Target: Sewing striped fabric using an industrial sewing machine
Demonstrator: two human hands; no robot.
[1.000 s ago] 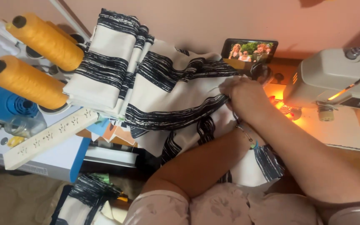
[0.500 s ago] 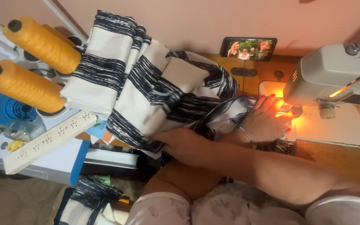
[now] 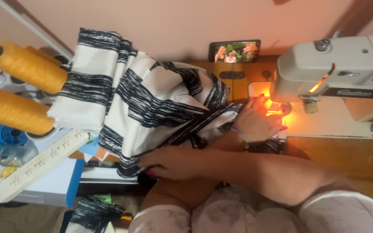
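Left hand (image 3: 257,121) lies flat with fingers spread, pressing the striped cloth (image 3: 160,103) down right at the lit needle area of the sewing machine (image 3: 346,64). Right hand (image 3: 165,162) reaches across low and touches the cloth's near edge with curled fingers. It looks like a pinch, but the fingertips are hidden, so I can't tell.

The cloth is bunched on the table (image 3: 337,151) left of the machine, with one end under the left hand. I read this step as lining up the seam at the needle. The next move calls for a flat edge, slack from the bunch, and fingers clear of the needle.

Further out are a phone (image 3: 234,51) propped at the wall and orange thread cones (image 3: 26,67) far left.
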